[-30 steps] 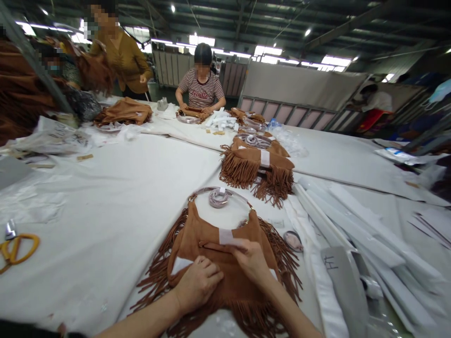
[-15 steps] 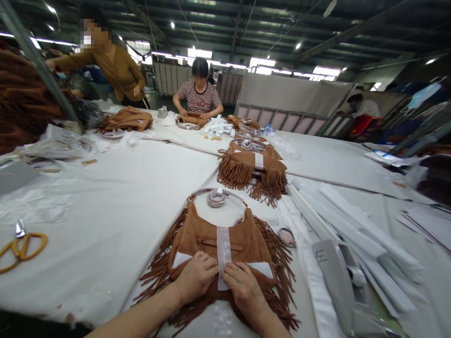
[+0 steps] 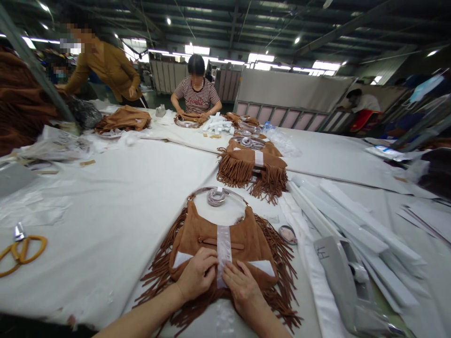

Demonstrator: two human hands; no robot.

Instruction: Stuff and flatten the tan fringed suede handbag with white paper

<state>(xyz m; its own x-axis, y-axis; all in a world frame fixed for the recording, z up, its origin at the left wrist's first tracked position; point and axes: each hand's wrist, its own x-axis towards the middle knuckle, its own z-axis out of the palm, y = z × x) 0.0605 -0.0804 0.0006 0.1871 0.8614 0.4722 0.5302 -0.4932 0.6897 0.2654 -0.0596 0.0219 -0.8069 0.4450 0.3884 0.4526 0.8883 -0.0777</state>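
Observation:
A brown suede handbag (image 3: 204, 230) with long fringes on both sides lies flat before me, its curved handle at the far end. Down its middle runs a clear plastic strip (image 3: 223, 239). My left hand (image 3: 199, 274) rests on the bag's lower part, fingers curled together at the strip's left edge; what is under the fingertips is hidden. Over the strip's lower end, my right hand (image 3: 243, 286) lies with fingers stretched out, pressing it. White sheets (image 3: 262, 267) show at both lower corners of the bag. A coiled strap (image 3: 216, 197) sits inside the handle loop.
A tape dispenser (image 3: 343, 281) and long white strips (image 3: 366, 234) lie to the right. Orange-handled scissors (image 3: 30, 249) are at the left. More fringed bags (image 3: 252, 164) lie beyond. Across the table one person (image 3: 197, 94) handles a bag; another (image 3: 105, 70) leans left.
Both hands stay at the strip; my left fingers have shifted slightly and curl more. The standing person at the left has leaned further down and left.

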